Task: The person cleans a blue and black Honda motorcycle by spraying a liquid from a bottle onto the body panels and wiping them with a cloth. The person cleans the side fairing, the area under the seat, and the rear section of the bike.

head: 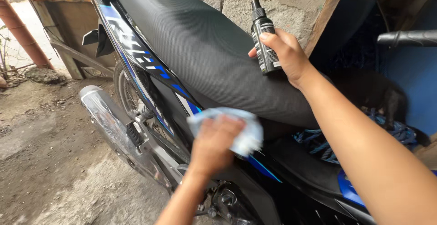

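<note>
A black and blue motorcycle stands in front of me, its textured black seat (191, 38) filling the upper middle of the head view. My left hand (214, 145) presses a light blue cloth (248, 131) against the side panel (182, 95) just below the seat. My right hand (289, 56) rests on the seat's right edge and grips a small black spray bottle (265, 38), held upright with its nozzle at the top.
A chrome exhaust pipe (107, 120) and the rear wheel (127, 93) sit low on the left over a dirt floor (50, 161). A rough concrete wall (236, 0) rises behind the seat. A black handlebar grip (407, 37) juts in at right, with blue rope (318, 141) below.
</note>
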